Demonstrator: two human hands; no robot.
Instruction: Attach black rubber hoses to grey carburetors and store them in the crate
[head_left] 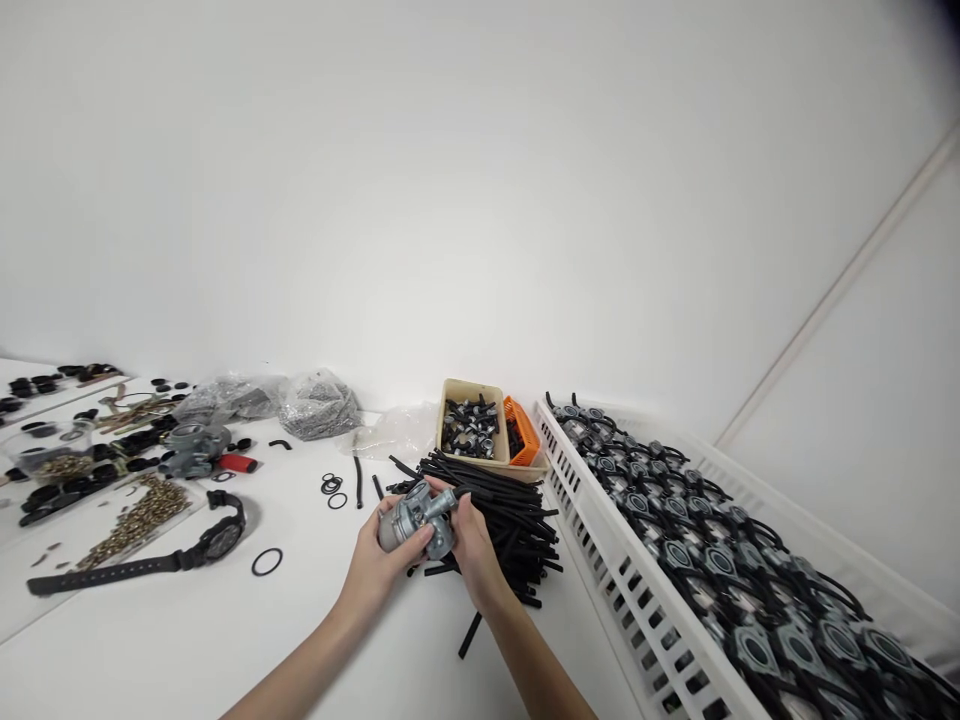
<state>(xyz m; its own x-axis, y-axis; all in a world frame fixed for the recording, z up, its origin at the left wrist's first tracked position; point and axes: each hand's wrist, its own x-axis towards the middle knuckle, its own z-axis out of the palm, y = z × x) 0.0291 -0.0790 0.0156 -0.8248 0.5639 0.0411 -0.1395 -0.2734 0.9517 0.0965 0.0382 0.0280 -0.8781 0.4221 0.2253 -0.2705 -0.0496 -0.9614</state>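
Observation:
A grey metal carburetor is held up in front of me between both hands, over the near left side of a pile of black rubber hoses. My left hand is closed round its left side, the thumb lying across the front. From the right, my right hand grips it near the metal spout, with some fingers hidden behind. A black tube-like piece shows at the right fingertips; I cannot tell whether it is joined to the spout or part of the pile.
To the right, a long white crate holds rows of carburetors. Behind the hoses stand a cream bin of small fittings and an orange basket. Leftward lie a wristwatch, rubber rings, brass parts and another carburetor.

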